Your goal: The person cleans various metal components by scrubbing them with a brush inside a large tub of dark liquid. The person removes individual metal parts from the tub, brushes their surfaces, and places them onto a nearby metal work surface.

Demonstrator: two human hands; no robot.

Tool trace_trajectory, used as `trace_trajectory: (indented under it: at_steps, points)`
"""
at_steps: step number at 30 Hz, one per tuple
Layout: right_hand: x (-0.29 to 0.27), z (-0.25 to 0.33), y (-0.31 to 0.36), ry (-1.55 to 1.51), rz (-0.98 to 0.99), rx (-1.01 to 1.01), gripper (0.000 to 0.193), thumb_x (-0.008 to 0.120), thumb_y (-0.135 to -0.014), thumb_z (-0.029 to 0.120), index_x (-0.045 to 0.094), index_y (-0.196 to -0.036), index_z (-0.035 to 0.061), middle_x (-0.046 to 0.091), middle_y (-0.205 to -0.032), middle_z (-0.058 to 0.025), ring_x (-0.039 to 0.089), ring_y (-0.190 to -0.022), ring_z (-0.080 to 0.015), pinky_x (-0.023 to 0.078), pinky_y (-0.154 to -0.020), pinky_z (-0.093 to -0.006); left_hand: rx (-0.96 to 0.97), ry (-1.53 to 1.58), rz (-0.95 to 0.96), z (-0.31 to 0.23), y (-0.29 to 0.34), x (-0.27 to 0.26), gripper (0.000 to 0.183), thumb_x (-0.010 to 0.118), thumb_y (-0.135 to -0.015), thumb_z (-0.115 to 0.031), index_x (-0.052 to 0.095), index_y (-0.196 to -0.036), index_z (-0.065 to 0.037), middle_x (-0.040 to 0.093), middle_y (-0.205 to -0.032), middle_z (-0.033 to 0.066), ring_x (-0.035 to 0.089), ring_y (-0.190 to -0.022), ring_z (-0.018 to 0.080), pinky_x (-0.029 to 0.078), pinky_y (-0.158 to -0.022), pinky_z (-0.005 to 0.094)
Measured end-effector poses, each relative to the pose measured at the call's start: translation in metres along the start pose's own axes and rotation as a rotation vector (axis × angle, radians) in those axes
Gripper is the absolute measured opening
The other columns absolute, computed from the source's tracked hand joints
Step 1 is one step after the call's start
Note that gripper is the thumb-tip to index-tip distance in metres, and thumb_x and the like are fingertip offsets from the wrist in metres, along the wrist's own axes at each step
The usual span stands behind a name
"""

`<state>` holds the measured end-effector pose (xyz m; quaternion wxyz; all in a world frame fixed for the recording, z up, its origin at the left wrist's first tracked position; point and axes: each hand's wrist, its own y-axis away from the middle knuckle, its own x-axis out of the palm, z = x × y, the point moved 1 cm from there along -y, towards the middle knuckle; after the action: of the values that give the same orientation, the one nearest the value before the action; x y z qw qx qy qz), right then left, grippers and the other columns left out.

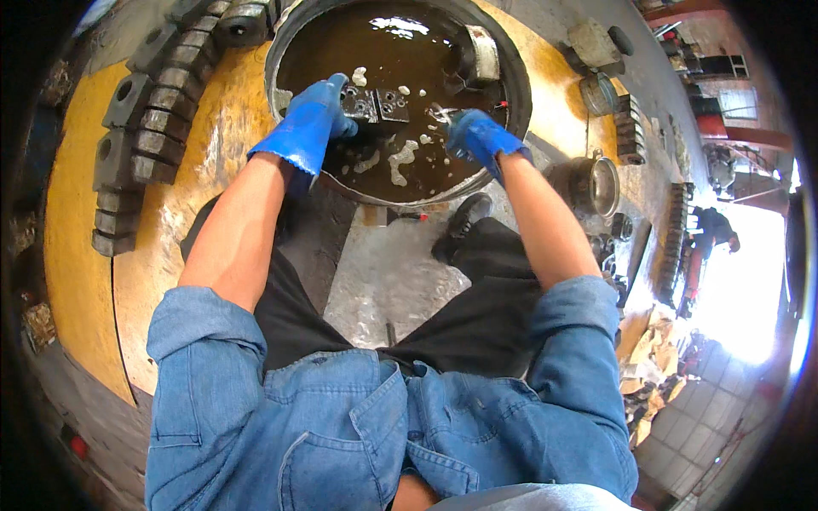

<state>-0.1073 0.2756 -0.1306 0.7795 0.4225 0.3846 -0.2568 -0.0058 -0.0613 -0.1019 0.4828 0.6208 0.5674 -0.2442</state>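
My left hand (311, 121), in a blue rubber glove, grips the left end of a dark metal block (360, 104) with holes in it. A second holed metal block (392, 105) lies right against it. Both are in a round tub (271, 72) of murky brown liquid with patches of foam. On the tub's right side my right hand (479, 138), also gloved in blue, is closed around a small shiny metal piece (438, 112); its kind cannot be made out. The gloves hide part of what each hand holds.
Rows of heavy metal blocks (162, 123) line the yellow surface on the left. A round metal pot (603, 186) stands right of the tub, near more blocks (629, 129). A red-handled tool (411, 216) lies below the rim. Another person (714, 230) is at the far right.
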Motion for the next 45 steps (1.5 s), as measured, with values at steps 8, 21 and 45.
trace_trajectory:
  at_steps: [8, 21, 45]
  points:
    - [-0.149, -0.014, 0.093, 0.596, -0.460, 0.184, 0.023, 0.061, -0.086, 0.017, 0.075, -0.101, 0.0059, 0.073, -0.105, -0.0261, 0.072, -0.099, -0.0445, 0.056, -0.085, -0.0497, 0.010, -0.025, 0.010, 0.002, 0.009, -0.004, 0.087, 0.092, -0.074, -0.033, 0.051, -0.149, -0.013, 0.065, -0.139, 0.0185, 0.064, -0.127, 0.0383, 0.054, -0.104, 0.0481]
    - [-0.123, -0.120, 0.007, 0.240, -0.101, 0.645, 0.035, 0.063, -0.084, 0.026, 0.075, -0.102, -0.0005, 0.074, -0.114, -0.0252, 0.071, -0.105, -0.0367, 0.054, -0.091, -0.0455, 0.004, -0.021, -0.007, -0.008, 0.010, -0.006, 0.086, 0.092, -0.072, -0.029, 0.052, -0.146, -0.012, 0.068, -0.135, 0.0156, 0.066, -0.124, 0.0375, 0.056, -0.102, 0.0474]
    - [0.042, -0.093, -0.074, -0.860, -0.310, 0.795, 0.065, 0.072, -0.091, 0.056, 0.067, -0.137, 0.0093, 0.067, -0.134, -0.0197, 0.062, -0.117, -0.0363, 0.050, -0.101, -0.0492, -0.162, 0.016, 0.116, -0.008, 0.000, -0.012, 0.109, 0.098, -0.069, -0.032, 0.040, -0.159, -0.014, 0.063, -0.144, 0.0203, 0.063, -0.131, 0.0377, 0.051, -0.111, 0.0445]
